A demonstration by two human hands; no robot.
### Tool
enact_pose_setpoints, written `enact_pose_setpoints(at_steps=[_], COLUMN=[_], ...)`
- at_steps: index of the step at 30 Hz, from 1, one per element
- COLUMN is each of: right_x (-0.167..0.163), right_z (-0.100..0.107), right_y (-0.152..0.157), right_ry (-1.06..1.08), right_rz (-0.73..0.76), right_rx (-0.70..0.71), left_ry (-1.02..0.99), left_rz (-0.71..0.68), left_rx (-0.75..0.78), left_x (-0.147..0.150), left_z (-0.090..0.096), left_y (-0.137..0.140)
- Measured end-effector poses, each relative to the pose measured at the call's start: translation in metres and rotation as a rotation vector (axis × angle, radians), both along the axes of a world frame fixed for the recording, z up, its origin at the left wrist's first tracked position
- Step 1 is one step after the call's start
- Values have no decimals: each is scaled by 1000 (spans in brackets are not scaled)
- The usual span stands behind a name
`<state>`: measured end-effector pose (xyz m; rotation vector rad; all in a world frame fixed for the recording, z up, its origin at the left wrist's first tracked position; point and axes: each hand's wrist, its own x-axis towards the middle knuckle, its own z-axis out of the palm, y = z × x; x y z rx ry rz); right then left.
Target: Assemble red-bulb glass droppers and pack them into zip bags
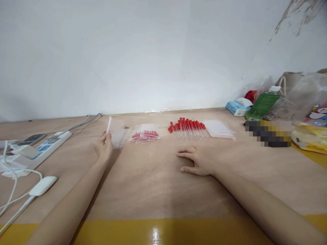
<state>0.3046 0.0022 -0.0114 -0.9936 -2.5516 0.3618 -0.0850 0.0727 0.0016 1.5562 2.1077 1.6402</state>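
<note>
My left hand [104,144] pinches the edge of a clear plastic bag [118,135] between thumb and fingers, holding it up at the left of the table. To its right lies a small pile of clear bags with red-bulbed droppers inside [145,135]. My right hand [196,161] is low over the table, fingers spread, with nothing in it. Just beyond its fingertips lies a group of loose clear droppers with red bulbs [188,127], bulbs toward the wall. Beside them is a stack of flat zip bags [220,130] with red lines along the edge.
On the left are a white power strip [51,149], cables, a phone [32,140] and a white plug-like device [43,185]. At the right stand a tissue pack [237,107], a green bottle [263,103], a pixelated dark object [268,133] and a yellow packet [310,137]. A wall closes the back.
</note>
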Motion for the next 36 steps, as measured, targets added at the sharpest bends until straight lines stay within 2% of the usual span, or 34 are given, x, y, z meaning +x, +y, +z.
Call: enact_pose_setpoints(at_steps=[2,5,7,9,12,15,17,19,21,23,26,28,31,33,36], right_x=[-1,-4,-6,-7,-8,-9,-12,-16,-21,-25,-24,-16,0,6,2], right_z=[-1,-4,-5,-6,-7,-5,-3,1,5,8,11,10,6,2,-2], right_y=[0,-1,-1,-1,1,0,-4,-9,-15,-20,-19,-13,1,7,4], right_ry=[49,198,283,306,268,205,158,99,27,-46,-112,-117,-54,22,150], right_rz=[-39,-145,-219,-278,-338,-378,-368,-337,-311,-298,-253,-171,-81,-122,-213], right_rx=[-2,-19,-49,-71,-39,55,123,158,155,143,117,79,34,56,93], left_ry=[-138,-151,17,271,559,626,624,620,596,534,463,432,355,301,232], left_rz=[-67,-312,-437,-554,-677,-725,-776,-811,-807,-778,-692,-685,-782,-825,-823], left_rx=[100,23,-73,-237,-510,-687,-743,-706,-585,-464,-388,-410,-550,-596,-550], left_x=[26,78,111,137,158,162,159,155,150,145,143,146,154,161,170], left_z=[6,7,2,-6,-9,1,11,19,21,18,8,3,1,1,0], left_y=[-9,-32,-52,-74,-103,-124,-131,-128,-114,-92,-58,-45,-43,-48,-55])
